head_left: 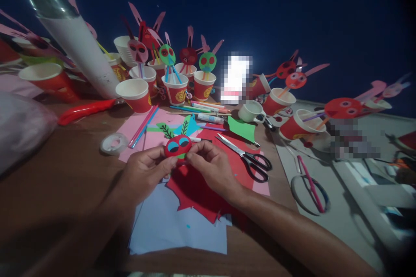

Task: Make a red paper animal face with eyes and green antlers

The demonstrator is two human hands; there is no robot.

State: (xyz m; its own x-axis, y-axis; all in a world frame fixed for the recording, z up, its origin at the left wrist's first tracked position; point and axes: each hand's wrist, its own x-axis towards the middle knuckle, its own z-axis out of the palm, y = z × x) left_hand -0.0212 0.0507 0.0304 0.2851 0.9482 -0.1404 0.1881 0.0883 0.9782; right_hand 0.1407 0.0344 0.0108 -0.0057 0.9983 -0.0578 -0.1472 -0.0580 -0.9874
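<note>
Between my two hands is a red paper face (178, 145) with blue and black eyes, a green mouth piece and green ears marked with black branching lines. My left hand (147, 171) pinches its left side between thumb and fingers. At the lower right edge of the face, my right hand (212, 169) has its fingertips pressed together on it. Beneath the hands lie red paper (195, 194) with a jagged cut edge and pale blue sheets (182, 233). Black-handled scissors (245, 153) rest partly open just right of my right hand.
Red paper cups (134, 95) with paper animal faces on straws line the table's back. A tape roll (113, 143), red-handled tool (86, 111), white mug (251, 111), green paper (241, 129) and several pens (198, 108) lie around. A white tube (74, 47) leans at left; a plastic bag (22, 130) sits beside it.
</note>
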